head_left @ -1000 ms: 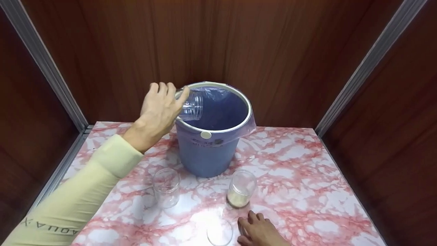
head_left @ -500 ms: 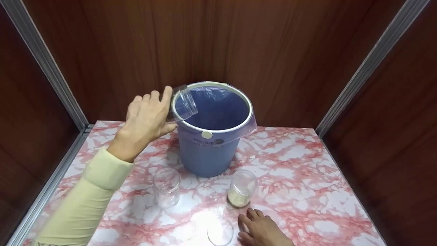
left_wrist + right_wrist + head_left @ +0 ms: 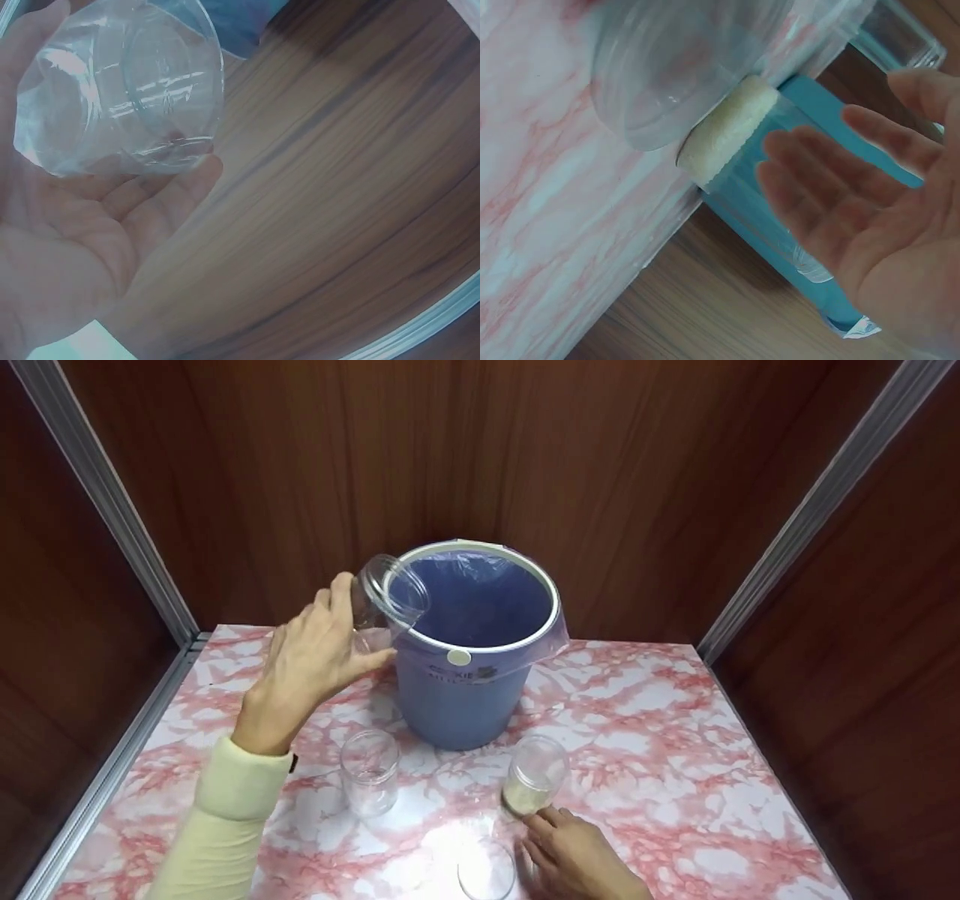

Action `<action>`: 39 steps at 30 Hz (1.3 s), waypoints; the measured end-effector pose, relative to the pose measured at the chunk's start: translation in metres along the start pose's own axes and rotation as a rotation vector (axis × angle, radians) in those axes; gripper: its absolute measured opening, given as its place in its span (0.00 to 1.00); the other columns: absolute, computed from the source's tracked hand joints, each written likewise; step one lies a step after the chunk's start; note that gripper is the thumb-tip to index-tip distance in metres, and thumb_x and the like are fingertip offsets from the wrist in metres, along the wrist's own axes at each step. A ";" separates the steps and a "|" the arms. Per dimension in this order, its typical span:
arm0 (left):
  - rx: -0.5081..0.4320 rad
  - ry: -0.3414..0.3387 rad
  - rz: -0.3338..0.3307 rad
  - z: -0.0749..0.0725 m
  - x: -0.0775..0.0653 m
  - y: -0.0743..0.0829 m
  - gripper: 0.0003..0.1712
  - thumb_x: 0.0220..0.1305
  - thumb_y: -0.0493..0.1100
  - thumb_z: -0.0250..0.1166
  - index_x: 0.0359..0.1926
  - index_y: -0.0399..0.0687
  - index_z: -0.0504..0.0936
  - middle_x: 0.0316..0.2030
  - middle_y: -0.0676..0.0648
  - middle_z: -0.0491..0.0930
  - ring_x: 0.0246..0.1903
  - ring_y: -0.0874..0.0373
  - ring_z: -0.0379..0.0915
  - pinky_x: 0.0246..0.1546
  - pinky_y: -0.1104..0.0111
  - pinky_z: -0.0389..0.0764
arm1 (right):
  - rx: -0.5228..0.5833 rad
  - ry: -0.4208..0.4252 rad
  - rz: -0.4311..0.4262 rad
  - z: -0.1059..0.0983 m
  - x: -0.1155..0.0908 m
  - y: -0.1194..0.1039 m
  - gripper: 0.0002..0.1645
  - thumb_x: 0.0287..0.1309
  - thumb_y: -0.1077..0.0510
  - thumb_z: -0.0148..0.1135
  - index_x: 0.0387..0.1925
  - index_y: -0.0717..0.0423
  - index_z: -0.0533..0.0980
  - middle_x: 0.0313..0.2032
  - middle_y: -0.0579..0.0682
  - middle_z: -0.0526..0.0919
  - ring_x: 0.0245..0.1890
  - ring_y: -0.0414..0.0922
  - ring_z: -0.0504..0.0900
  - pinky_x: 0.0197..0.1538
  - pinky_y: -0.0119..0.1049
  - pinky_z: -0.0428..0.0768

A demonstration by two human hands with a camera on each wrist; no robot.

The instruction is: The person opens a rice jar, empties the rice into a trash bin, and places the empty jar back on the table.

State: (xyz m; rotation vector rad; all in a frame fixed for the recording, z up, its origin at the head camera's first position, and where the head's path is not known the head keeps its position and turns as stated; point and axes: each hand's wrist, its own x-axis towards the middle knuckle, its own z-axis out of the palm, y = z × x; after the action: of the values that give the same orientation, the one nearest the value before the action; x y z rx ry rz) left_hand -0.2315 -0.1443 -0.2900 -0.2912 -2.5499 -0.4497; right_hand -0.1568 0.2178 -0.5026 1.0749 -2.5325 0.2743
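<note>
My left hand (image 3: 300,664) grips a clear plastic jar (image 3: 382,604) beside the left rim of a blue bin (image 3: 461,705). The jar leans, its mouth facing up and toward the bin; in the left wrist view its clear wall (image 3: 142,90) shows no contents. Near the front, my right hand (image 3: 581,851) lies close to a clear jar (image 3: 537,772) with a layer of pale grains (image 3: 731,131) at its bottom. The right wrist view shows those fingers loosely extended, with nothing gripped. A clear round lid (image 3: 486,871) lies to the left of this hand.
Another clear jar (image 3: 370,780) stands upright in front of the bin, toward the left. A transparent liner (image 3: 551,641) hangs over the bin's rim. Brown wood-grain panels (image 3: 465,450) enclose the red-and-white marbled table (image 3: 660,735) at the back and sides.
My left hand has drawn back left and slightly down from the bin, turning the jar from mouth-down over the opening to mouth-up. My right hand has edged up to the grain jar's base.
</note>
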 end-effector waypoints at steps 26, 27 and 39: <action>-0.378 0.136 0.108 0.078 -0.090 0.041 0.59 0.32 0.65 0.75 0.63 0.44 0.60 0.49 0.43 0.72 0.46 0.54 0.71 0.44 0.61 0.77 | -0.006 0.299 0.044 -0.019 0.041 0.024 0.14 0.49 0.56 0.63 0.40 0.52 0.77 0.48 0.54 0.76 0.47 0.51 0.74 0.38 0.43 0.78; -0.385 0.122 0.096 0.082 -0.094 0.044 0.60 0.32 0.65 0.75 0.64 0.44 0.59 0.49 0.43 0.72 0.46 0.54 0.71 0.45 0.61 0.77 | -0.007 0.293 0.051 -0.019 0.042 0.025 0.14 0.49 0.55 0.64 0.41 0.52 0.77 0.48 0.54 0.76 0.47 0.52 0.73 0.39 0.44 0.78; -0.486 -0.029 -0.054 0.142 -0.142 0.062 0.58 0.33 0.64 0.75 0.63 0.49 0.59 0.52 0.44 0.72 0.50 0.52 0.71 0.47 0.57 0.76 | -0.032 0.210 0.093 -0.016 0.054 0.035 0.19 0.53 0.51 0.61 0.46 0.54 0.75 0.50 0.60 0.74 0.47 0.57 0.73 0.47 0.50 0.75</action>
State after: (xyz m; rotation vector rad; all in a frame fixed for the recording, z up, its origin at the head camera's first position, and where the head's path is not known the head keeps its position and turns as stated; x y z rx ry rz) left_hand -0.1605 -0.0507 -0.4641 -0.4040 -2.4492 -1.0937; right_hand -0.2127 0.2119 -0.4668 0.8691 -2.3927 0.3508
